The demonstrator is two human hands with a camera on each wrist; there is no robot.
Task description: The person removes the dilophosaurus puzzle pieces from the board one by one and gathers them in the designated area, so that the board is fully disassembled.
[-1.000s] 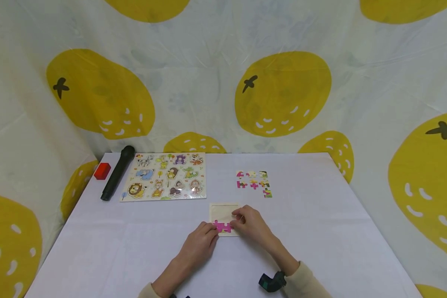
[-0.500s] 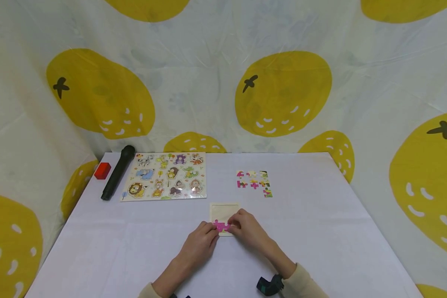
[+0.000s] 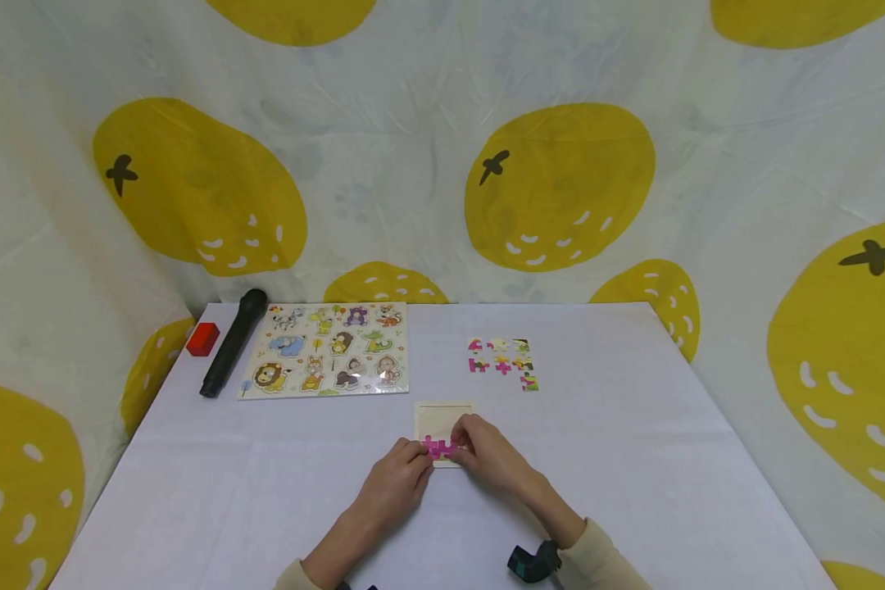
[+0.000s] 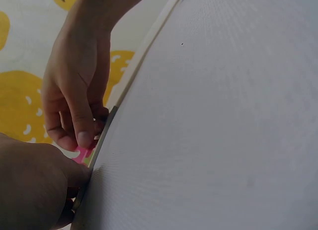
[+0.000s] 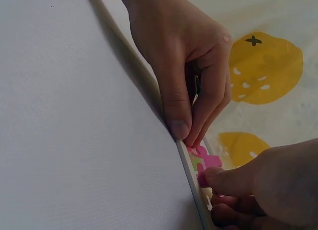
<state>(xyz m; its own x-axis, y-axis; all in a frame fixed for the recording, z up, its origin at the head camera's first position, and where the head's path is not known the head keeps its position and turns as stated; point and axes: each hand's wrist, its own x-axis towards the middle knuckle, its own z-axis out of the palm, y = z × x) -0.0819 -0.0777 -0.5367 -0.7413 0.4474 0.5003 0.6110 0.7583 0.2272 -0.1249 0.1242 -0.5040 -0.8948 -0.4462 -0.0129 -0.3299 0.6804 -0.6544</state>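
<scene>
A small pale wooden puzzle tray (image 3: pixel 439 418) lies in front of me, with joined pink jigsaw pieces (image 3: pixel 433 447) along its near side. My left hand (image 3: pixel 400 477) grips the tray's near left corner, thumb at the edge and fingertips over the leftmost piece. From the right, my right hand (image 3: pixel 496 459) pinches a pink jigsaw piece (image 5: pixel 201 179) between thumb and fingers, right against the pieces in the tray. In the right wrist view, pink and green show between the two hands' fingertips. The fingers hide part of the near row.
Several loose jigsaw pieces (image 3: pixel 503 367) lie in rows behind the tray, to the right. An animal picture board (image 3: pixel 324 351), a black microphone-like stick (image 3: pixel 234 344) and a red block (image 3: pixel 202 338) sit at the back left. A patterned curtain (image 3: pixel 413 180) hangs behind the table.
My right hand has moved slightly left and down, bringing its fingertips against the pink pieces in the tray's near row. The left hand has stayed at the corner.
</scene>
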